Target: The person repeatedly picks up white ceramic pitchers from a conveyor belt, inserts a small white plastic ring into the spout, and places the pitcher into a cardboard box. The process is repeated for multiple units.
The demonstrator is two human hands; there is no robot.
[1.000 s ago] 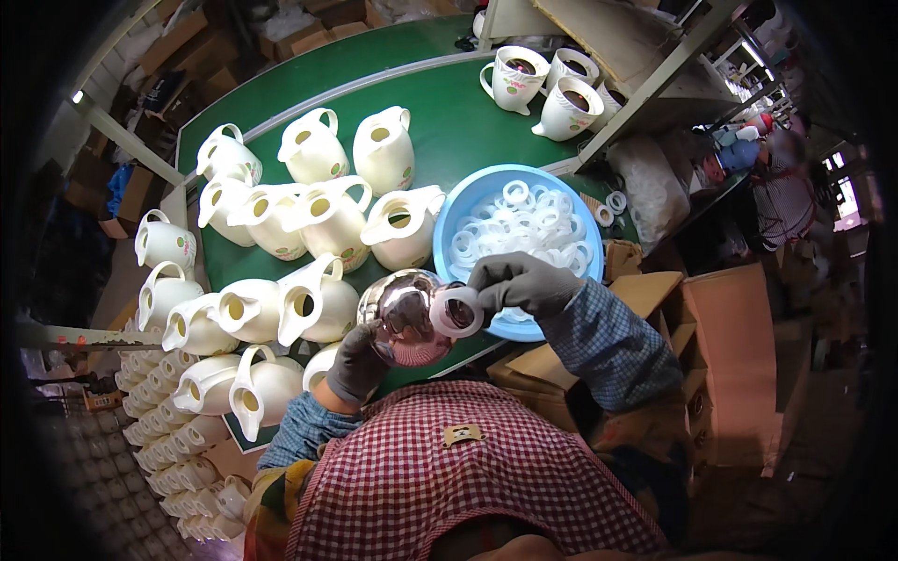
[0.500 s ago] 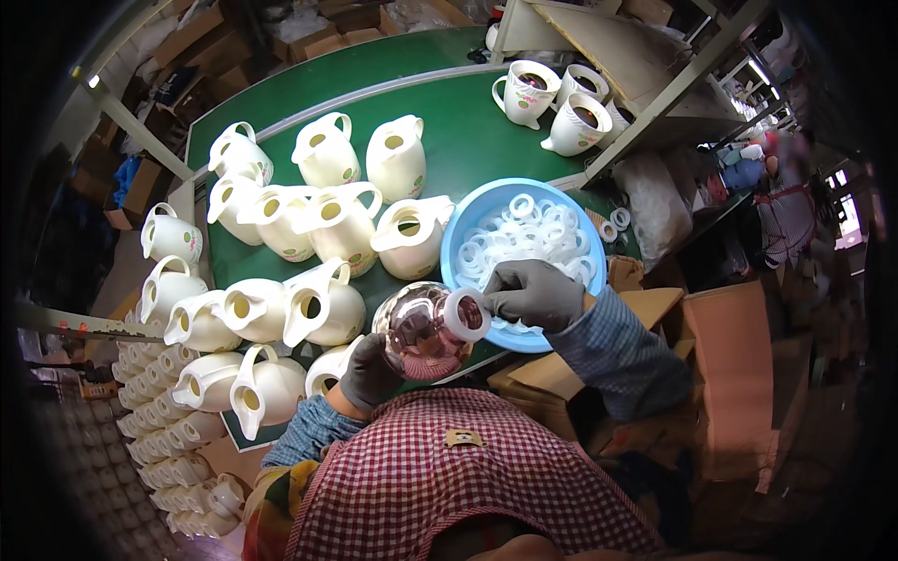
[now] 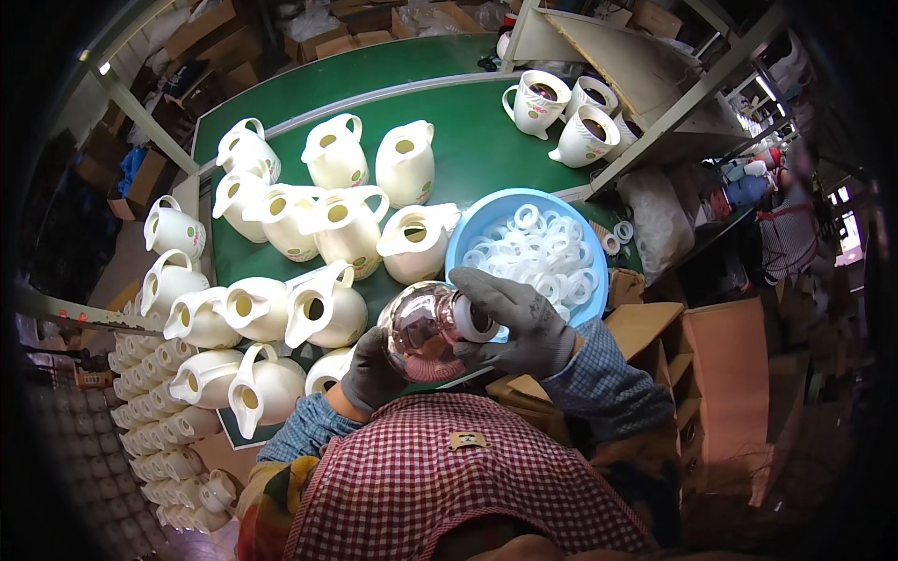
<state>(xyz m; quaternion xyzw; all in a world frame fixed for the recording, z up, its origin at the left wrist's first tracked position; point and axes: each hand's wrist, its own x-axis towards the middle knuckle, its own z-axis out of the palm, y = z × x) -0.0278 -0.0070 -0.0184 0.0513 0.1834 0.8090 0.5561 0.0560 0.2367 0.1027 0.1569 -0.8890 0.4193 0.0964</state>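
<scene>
A silvered glass flask liner (image 3: 419, 332) lies tilted above the table's near edge, with its neck pointing right. My left hand (image 3: 374, 372), in a grey glove, is closed round its lower left side. Around the liner's neck sits a whitish ring (image 3: 479, 318). My right hand (image 3: 526, 323), also gloved in grey, grips that ring, fingers above and thumb below. Behind my right hand stands a light blue basin (image 3: 510, 198) holding many translucent white rings (image 3: 547, 257).
Several white jug bodies (image 3: 348, 234) with open mouths stand on the green table (image 3: 472, 140) to the left and ahead. At the far right are jugs with dark liners inside (image 3: 541, 98). Cardboard boxes (image 3: 725, 374) stand at right; rows of white jugs (image 3: 168, 435) fill the lower left.
My right hand has gone from pinching the ring's edge to wrapping over the ring and the liner's neck. The left hand keeps its hold; the view has shifted slightly.
</scene>
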